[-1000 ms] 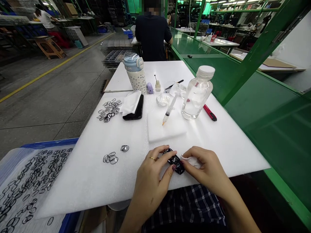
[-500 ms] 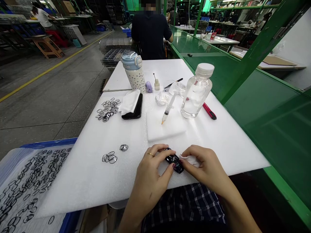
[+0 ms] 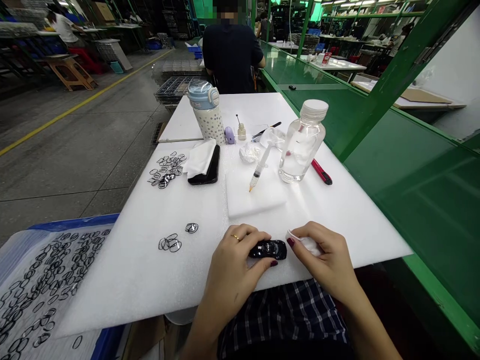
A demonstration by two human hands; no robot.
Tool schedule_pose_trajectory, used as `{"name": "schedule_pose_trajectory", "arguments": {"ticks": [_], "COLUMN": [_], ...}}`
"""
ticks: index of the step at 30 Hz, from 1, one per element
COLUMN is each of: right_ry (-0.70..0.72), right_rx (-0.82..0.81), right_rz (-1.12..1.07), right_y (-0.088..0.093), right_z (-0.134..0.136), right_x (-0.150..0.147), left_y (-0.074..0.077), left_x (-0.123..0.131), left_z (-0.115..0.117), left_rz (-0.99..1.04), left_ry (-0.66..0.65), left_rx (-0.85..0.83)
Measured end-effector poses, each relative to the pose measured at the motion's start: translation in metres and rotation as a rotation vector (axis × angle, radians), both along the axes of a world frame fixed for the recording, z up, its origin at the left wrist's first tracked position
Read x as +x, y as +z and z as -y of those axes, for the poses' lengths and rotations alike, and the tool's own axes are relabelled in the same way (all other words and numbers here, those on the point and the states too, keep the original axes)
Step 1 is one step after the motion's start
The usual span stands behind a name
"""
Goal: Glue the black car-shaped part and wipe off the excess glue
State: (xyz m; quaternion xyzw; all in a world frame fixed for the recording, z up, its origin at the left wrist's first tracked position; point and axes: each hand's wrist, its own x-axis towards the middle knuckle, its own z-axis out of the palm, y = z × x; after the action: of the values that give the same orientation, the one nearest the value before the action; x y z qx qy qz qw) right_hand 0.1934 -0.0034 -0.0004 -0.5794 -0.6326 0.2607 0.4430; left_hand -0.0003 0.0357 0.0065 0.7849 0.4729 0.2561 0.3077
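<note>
A small shiny black toy car (image 3: pixel 270 249) lies sideways between the fingers and thumb of my left hand (image 3: pixel 234 265), just above the near part of the white foam-covered table. My right hand (image 3: pixel 326 252) pinches a white cloth (image 3: pixel 309 245) a little to the right of the car, apart from it. Beyond the hands, a syringe with an orange tip (image 3: pixel 259 170) rests on a folded white foam sheet (image 3: pixel 255 202). Small groups of thin black rings (image 3: pixel 170 243) lie to the left of my left hand.
A clear bottle of liquid (image 3: pixel 302 142) stands beside a red cutter (image 3: pixel 321 172). Farther left are a dotted tumbler (image 3: pixel 208 112), a black phone (image 3: pixel 210 170) under white cloth and more rings (image 3: pixel 165 170). A blue-edged tray (image 3: pixel 75 220) holds many rings. Another person (image 3: pixel 232 55) sits ahead.
The toy car has turned from slanted to nearly level, with its top showing. My right hand and the cloth have moved right, away from the car.
</note>
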Motion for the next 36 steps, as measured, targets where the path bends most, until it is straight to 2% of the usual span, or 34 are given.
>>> {"name": "schedule_pose_trajectory", "arguments": {"ticks": [2, 17, 20, 23, 29, 33, 36], "right_ry": [-0.002, 0.004, -0.029, -0.062, 0.103, 0.137, 0.118], "right_rx": [0.003, 0.007, 0.075, 0.216, 0.479, 0.539, 0.516], "right_rz": [0.001, 0.021, 0.052, 0.109, 0.339, 0.461, 0.485], "right_y": [0.000, 0.002, -0.002, -0.008, -0.019, -0.021, -0.019], "right_z": [0.000, 0.001, 0.003, 0.006, 0.008, 0.010, 0.011], "right_x": [0.000, -0.002, -0.003, -0.005, -0.004, -0.004, -0.009], "left_y": [0.000, 0.000, -0.001, -0.002, -0.002, -0.001, 0.000], "left_x": [0.002, 0.004, 0.001, 0.000, -0.001, -0.002, -0.001], "left_z": [0.002, 0.004, 0.003, 0.003, 0.004, 0.004, 0.003], "left_rz": [-0.004, -0.033, -0.031, -0.034, -0.040, -0.026, -0.020], "left_ry": [0.031, 0.024, -0.003, -0.020, -0.024, -0.030, -0.038], "left_rx": [0.010, 0.004, -0.001, 0.013, 0.005, -0.003, -0.002]}}
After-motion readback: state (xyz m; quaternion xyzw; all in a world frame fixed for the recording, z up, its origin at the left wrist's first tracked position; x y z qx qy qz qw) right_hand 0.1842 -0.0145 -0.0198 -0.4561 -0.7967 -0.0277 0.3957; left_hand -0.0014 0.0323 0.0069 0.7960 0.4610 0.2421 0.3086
